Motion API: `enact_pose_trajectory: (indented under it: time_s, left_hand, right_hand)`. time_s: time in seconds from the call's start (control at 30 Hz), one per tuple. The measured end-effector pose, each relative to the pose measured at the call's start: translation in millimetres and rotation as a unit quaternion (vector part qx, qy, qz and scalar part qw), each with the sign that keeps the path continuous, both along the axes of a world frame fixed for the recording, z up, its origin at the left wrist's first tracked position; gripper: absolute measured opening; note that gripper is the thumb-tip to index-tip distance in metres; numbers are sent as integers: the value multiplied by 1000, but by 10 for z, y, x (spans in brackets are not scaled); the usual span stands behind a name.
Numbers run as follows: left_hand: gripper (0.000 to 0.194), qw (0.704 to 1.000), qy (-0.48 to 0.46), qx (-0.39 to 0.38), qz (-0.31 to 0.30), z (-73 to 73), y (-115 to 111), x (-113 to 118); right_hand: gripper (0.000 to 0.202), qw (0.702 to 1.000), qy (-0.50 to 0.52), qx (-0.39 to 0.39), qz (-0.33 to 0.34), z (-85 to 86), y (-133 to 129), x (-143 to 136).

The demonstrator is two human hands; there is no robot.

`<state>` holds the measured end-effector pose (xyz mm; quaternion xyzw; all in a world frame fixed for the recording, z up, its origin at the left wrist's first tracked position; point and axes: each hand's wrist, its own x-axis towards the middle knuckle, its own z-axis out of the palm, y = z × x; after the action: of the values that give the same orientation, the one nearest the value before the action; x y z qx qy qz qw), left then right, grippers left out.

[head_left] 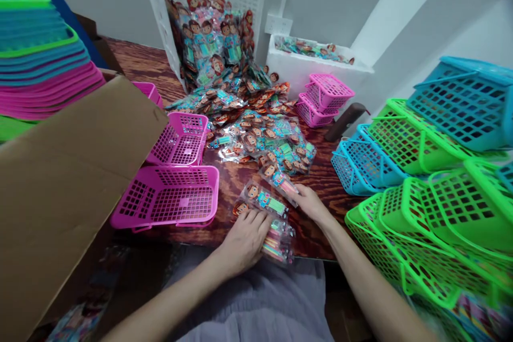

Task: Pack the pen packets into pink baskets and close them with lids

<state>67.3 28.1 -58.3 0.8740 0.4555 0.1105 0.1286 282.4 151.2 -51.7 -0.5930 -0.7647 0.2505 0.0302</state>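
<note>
Head view: saw left hand [249,235] over packets [276,247], fingers together, grip unclear, and right hand [311,203] pinching another packet [285,185] with blurred lettering [277,178].

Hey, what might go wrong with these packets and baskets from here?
Packets by the left hand lie right at the front edge of the table, so some might slip off. The green baskets on the right are stacked at a tilt and could topple if bumped.

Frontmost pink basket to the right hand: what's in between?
Head view: clear printed packets on the wood-grain tabletop, with the left hand over some of them.
</note>
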Motion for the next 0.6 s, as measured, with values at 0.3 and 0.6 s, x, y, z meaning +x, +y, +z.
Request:
enact_pose_trajectory:
  time_s: [0.3,0.6]
  left_hand:
    - [64,1000,2,9,-11,-17,7,-12]
    - [60,1000,10,-3,-7,4,11,-8]
  right_hand:
    - [35,995,-76,56,19,0,-367,-388]
    - [26,995,-86,56,4,23,-269,-504]
